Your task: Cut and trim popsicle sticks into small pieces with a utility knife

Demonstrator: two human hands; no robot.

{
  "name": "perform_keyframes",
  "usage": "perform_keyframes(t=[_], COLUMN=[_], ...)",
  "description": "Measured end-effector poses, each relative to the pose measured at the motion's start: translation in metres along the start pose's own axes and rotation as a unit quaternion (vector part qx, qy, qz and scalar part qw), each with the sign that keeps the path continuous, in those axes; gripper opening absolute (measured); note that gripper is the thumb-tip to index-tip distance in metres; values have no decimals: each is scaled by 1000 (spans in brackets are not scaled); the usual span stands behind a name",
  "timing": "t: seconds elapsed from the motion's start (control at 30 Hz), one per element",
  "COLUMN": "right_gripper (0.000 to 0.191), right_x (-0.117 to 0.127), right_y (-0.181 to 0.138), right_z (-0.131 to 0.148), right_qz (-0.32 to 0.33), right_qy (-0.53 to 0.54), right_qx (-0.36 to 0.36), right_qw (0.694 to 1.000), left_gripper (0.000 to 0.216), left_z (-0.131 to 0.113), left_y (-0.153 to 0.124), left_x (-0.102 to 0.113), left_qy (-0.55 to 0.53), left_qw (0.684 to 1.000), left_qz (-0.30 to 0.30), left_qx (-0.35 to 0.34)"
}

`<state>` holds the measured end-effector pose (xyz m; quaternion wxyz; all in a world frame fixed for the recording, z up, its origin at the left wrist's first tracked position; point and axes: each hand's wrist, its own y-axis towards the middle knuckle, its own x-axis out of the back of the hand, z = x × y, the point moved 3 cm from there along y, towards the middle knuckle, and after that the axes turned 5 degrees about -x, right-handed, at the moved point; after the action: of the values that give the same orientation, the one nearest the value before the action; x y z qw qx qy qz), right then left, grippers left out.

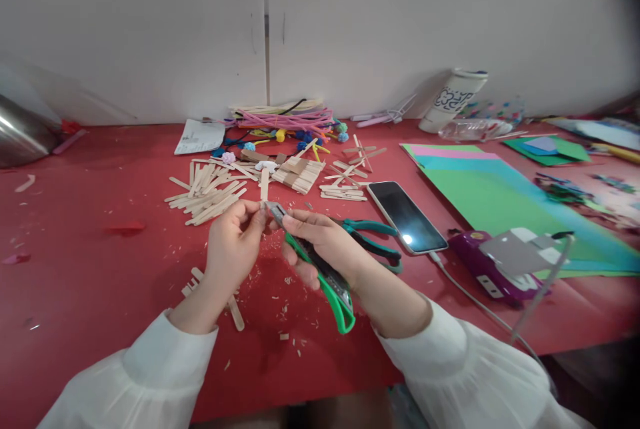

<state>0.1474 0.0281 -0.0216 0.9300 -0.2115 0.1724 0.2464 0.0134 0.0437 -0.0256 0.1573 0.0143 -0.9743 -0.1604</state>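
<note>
I see the left hand (234, 242) pinching a wooden craft stick (264, 190) btwn thumb & fingertips, stick upright, rising just above the fingers. Right hand (320, 245) is wrapped round a green utility knife (320, 275); fingers closed on the handle, blade end pointing up-left & meeting the stick's lower end right by the left fingertips. Handle's tail sticks out below the right palm.

Beyond the left fingers: loose pile of sticks (207, 194). Beyond the knife tip: a glued stick panel (300, 174). Just behind the right knuckles lie teal pliers (373, 239), w/ a phone (406, 215) further right of them. Wood shavings (280, 289) litter the red table (90, 269) under both wrists.
</note>
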Motion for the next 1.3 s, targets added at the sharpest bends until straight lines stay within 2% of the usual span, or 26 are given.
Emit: perform_keyframes(t=[0.07,0.13,0.23,0.33,0.47,0.6,0.87,1.0,1.13,1.3], right_gripper=[15,15,19,20,8,9,11,12,11,10], right_x=[-1,1,6,11,12,11,14,16,19,20], right_y=[0,0,0,0,1,1,2,2,2,2], right_z=[0,0,3,5,7,8,8,8,8,10], right_qz=[30,13,-102,-210,-279,-313,-342,-346,-335,-294], right_qy=[19,-10,-102,-167,-231,-299,-346,-349,-325,-269], right_qx=[6,40,114,153,183,186,179,176,170,145], right_qw=[999,999,983,951,914,882,855,853,868,906], left_gripper=[17,19,17,16,15,15,13,12,11,13], left_z=[3,5,6,5,4,2,-5,-4,-5,-9], left_y=[2,3,2,-2,-7,-9,-11,-11,-11,-14], left_x=[0,0,-1,-4,-10,-12,-13,-15,-16,-16], left_qy=[-36,-52,-49,-12,66,97,151,160,155,140], left_qw=[999,998,998,1000,996,992,979,976,977,982], left_qz=[4,7,8,17,22,18,23,31,42,54], left_qx=[23,37,42,8,-56,-80,-132,-144,-139,-117])
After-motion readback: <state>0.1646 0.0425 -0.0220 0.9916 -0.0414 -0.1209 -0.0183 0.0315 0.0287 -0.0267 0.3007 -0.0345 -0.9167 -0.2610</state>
